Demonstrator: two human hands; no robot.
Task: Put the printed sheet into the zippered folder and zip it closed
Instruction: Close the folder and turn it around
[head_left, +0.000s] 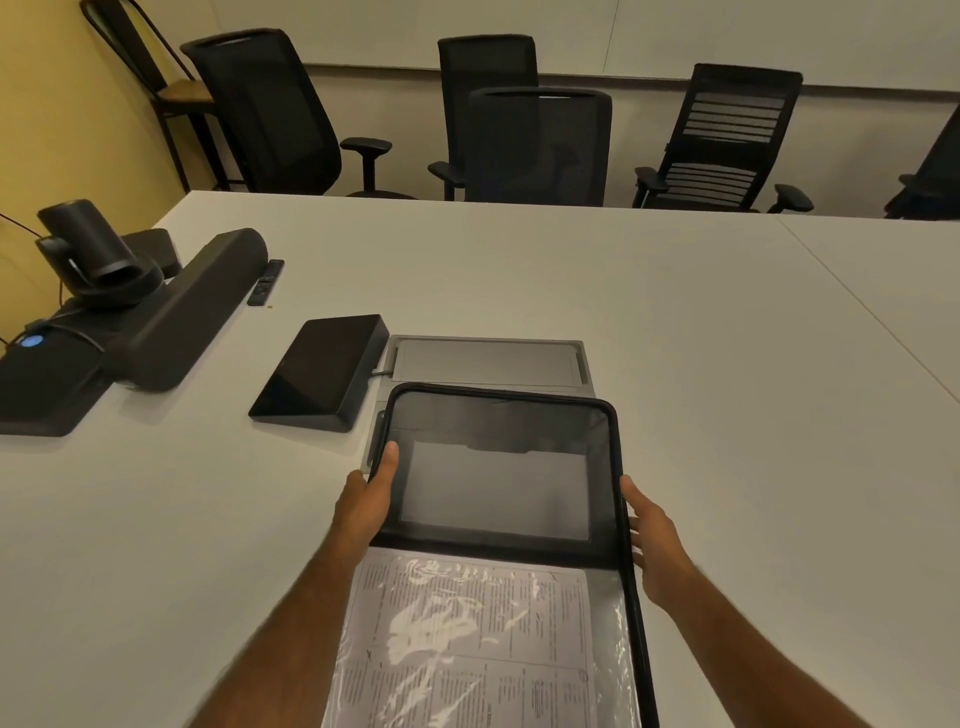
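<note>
The black zippered folder (498, 415) lies open on the white table in front of me, its far cover tilted up. The printed sheet (478, 639) rests inside the near half under a shiny clear plastic sleeve. My left hand (371, 501) grips the left edge of the raised cover, thumb on its inner face. On the right, my right hand (649, 530) sits against the cover's edge with fingers spread; whether it grips the edge is unclear. The zipper track runs around the rim and is undone.
A black tablet console (322, 371) and a grey cable hatch (488, 361) lie just beyond the folder. A camera and long speaker bar (156, 317) with a small remote (266, 282) sit at the far left. Office chairs (537, 145) line the table's far side.
</note>
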